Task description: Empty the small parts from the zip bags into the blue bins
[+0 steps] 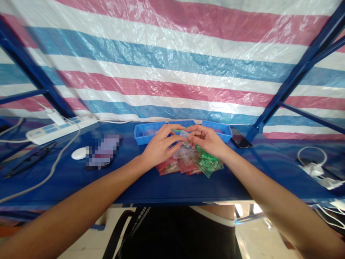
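On the blue table point(67, 176), mid-frame, left hand point(159, 145) and right hand point(206, 141) pinch one small clear bag point(184, 134) above coloured bags point(194, 162).

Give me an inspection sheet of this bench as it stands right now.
Surface: blue table, glossy top.
Job's things: small clear packet pinched between both hands; pile of red, clear and green packets beneath it; blue trays just behind.
Clutter: white round object, black tool, dark phone; one item left of the hands is blurred.
Hands: left hand and right hand meet over the pile, fingertips closed on the packet.
Cables: power strip with grey lead at left; white cable looped at right.
Surroundings: striped tarp behind; blue frame posts on both sides.
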### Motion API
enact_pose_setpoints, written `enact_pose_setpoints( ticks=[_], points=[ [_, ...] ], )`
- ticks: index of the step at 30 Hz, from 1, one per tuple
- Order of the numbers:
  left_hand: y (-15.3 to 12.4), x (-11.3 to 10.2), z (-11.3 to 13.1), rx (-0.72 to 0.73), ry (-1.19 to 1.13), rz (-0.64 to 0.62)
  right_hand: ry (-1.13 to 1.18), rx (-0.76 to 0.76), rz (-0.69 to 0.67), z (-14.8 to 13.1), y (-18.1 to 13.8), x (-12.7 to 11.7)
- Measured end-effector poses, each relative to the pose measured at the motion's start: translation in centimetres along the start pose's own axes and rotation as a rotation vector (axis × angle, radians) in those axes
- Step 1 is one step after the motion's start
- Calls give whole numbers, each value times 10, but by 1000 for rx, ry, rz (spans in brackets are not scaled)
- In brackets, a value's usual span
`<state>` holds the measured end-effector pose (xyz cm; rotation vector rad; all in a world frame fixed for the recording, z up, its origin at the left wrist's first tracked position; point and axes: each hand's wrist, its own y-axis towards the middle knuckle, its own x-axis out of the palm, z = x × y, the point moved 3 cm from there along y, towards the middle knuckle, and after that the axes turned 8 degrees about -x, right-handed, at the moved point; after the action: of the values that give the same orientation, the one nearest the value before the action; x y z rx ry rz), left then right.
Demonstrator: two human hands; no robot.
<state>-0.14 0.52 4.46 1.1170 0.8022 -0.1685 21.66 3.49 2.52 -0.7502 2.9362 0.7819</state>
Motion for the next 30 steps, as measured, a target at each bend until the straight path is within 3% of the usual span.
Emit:
enact_pose_setpoints(
  ticks=[5,11,18,22,30],
  points=[
    [2,-4,1,-44,-40,27,-44,6,17,-4,0,2],
    [0,-2,1,-224,-109,15,-181,-18,67,-9,0,0],
    [-4,4,-2,-362,-213,-146,-132,-32,-32,-3,-3,3],
    [-3,5,-2,-331,-202,-159,-106,-24,-19,-1,-2,2],
    [1,2,3,-69,-110,-104,-32,-15,39,-4,0,-1]
  ],
)
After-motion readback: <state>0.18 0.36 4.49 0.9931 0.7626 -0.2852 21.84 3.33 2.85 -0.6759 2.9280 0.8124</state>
